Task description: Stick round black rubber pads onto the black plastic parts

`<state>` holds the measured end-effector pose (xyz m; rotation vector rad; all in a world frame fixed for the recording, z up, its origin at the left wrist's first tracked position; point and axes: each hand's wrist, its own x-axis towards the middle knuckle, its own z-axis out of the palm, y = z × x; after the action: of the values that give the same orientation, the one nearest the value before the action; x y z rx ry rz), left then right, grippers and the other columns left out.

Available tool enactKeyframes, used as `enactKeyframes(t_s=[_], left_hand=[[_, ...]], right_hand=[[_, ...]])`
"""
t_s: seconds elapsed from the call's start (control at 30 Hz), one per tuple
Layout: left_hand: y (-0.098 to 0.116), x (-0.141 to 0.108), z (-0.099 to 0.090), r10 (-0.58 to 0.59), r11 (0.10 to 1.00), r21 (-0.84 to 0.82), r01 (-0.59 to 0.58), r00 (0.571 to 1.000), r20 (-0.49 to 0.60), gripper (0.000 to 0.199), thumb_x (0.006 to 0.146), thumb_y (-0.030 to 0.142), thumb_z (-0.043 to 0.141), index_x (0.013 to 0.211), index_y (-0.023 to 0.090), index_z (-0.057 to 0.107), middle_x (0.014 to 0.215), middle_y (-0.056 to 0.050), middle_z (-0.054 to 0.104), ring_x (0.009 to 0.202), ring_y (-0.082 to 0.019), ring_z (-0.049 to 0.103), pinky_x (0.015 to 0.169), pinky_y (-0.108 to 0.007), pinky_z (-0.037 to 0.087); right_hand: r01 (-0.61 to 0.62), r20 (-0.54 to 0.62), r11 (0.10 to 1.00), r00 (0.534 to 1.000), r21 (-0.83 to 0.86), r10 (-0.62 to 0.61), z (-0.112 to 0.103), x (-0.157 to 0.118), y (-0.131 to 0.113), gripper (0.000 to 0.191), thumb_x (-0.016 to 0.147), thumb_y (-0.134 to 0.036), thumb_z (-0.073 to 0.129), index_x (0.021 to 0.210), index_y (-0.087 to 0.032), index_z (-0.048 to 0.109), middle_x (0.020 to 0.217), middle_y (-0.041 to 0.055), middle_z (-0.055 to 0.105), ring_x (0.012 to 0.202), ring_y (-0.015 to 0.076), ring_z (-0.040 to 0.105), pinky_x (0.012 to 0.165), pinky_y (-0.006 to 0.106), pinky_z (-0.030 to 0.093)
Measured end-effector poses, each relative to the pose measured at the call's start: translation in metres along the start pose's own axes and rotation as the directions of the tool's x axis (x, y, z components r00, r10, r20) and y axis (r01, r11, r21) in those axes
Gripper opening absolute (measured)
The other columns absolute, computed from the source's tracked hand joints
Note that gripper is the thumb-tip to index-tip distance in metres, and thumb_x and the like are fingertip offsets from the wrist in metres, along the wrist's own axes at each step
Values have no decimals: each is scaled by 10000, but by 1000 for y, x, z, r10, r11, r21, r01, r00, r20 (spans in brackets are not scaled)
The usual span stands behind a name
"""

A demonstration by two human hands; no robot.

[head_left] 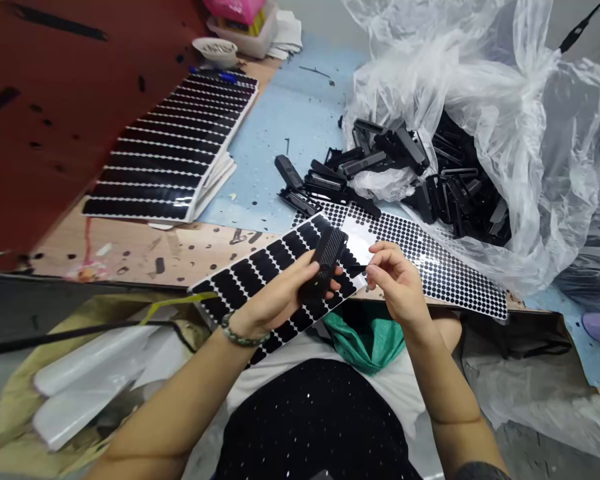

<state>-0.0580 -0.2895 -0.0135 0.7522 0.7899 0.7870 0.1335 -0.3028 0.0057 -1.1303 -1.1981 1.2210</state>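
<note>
My left hand (295, 283) is wrapped round a black plastic casing (329, 257) with a textured face, thumb on top. Between thumb and fingertips, my right hand (395, 277) pinches a small black sticker (356, 269), just right of the casing. Beneath both hands, a sticker sheet (260, 270) with rows of black oblong stickers lies tilted over the table's front edge. A second sheet (445, 273) of small black dots extends to the right, partly under the first.
Several black casings (330, 177) lie heaped at the mouth of a clear plastic bag (525, 153). A stack of sticker sheets (170, 147) sits at the left, near a white bowl (215, 50). A red-brown panel (80, 100) stands at far left; a yellowish sack (20, 400) is below.
</note>
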Motion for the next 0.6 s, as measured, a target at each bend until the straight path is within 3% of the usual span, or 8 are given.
enactKeyframes(t_s=[0.07,0.13,0.23,0.47,0.53,0.6], left_hand=[[-13,0,9,17,989,-148,-14,1000,20,313,827,386,643,1092,219,634,1118,-99,698,1007,-237,685,809,-354,588],[-23,3,13,65,968,-238,-74,997,-45,396,781,293,703,1164,249,612,1199,-70,677,1147,-241,632,899,-356,566],[-34,6,15,143,951,-255,-172,981,-128,502,696,205,777,1158,290,601,1206,-23,672,1188,-222,610,893,-313,570],[-42,3,19,308,931,-142,-337,932,-193,396,652,214,837,971,280,612,1154,-14,683,974,-189,694,763,-295,617],[-42,2,20,318,928,-135,-347,927,-201,396,656,222,839,974,280,610,1149,-14,684,972,-189,695,755,-295,620],[-41,1,21,328,924,-132,-360,921,-212,395,653,220,843,966,277,611,1141,-12,690,1005,-191,688,788,-297,613]], right_hand=[[42,-78,999,996,11,-41,1,-2,3,152,756,-328,684,781,-214,587,995,8,514,632,74,478,568,243,473],[78,-202,997,976,6,-75,1,-8,8,183,745,-334,693,846,-231,581,1012,12,521,706,99,502,643,265,483],[46,-308,999,950,5,-42,2,-19,15,198,729,-362,708,785,-216,586,1051,41,520,856,152,525,731,303,482],[-40,-237,999,970,37,47,8,-25,12,250,726,-399,717,669,-207,567,1012,47,547,955,203,552,803,354,496],[30,-266,999,963,-18,-34,9,-25,11,218,789,-385,663,703,-216,555,1020,44,560,944,196,580,837,381,509],[176,-293,974,933,-141,-211,9,-29,11,144,876,-350,559,789,-236,546,1082,48,576,994,201,609,918,433,501]])
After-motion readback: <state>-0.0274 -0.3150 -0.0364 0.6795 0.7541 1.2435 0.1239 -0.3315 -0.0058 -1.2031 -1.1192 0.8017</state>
